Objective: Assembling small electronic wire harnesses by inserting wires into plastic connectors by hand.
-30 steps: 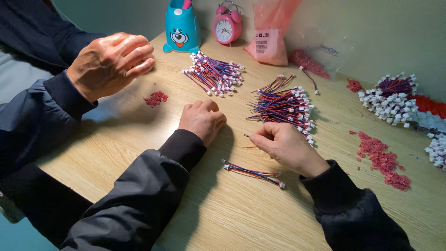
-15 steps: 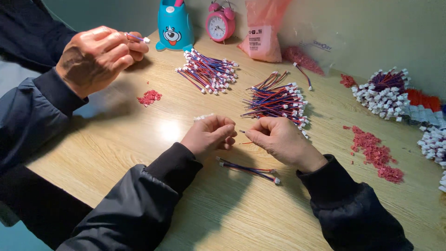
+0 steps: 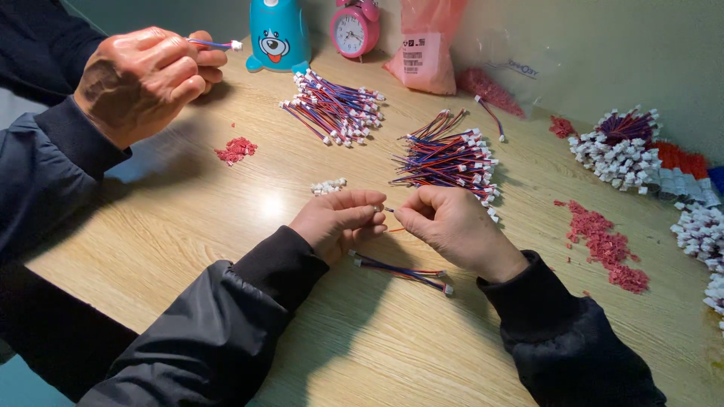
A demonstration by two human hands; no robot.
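My left hand (image 3: 341,222) and my right hand (image 3: 446,226) meet over the middle of the wooden table (image 3: 188,241), fingertips almost touching. Between them they pinch a thin red wire (image 3: 392,229) with a small white connector at its end; the connector is mostly hidden by my left fingers. Just below my hands lies a short cable (image 3: 403,273) of red and blue wires with white plugs. A small cluster of loose white connectors (image 3: 329,186) sits just beyond my left hand. A pile of the same cables (image 3: 449,157) lies beyond my right hand.
A co-worker's hands (image 3: 147,75) at the upper left hold a cable. A second cable pile (image 3: 335,109), a blue toy figure (image 3: 275,34), a pink alarm clock (image 3: 354,29) and a pink bag (image 3: 424,49) stand at the back. Red plastic bits (image 3: 603,245) and white connector heaps (image 3: 618,151) lie right.
My two hands have come together and taken hold of the thin wire and connector. The co-worker's hands rose and now hold a cable. The view shifted slightly.
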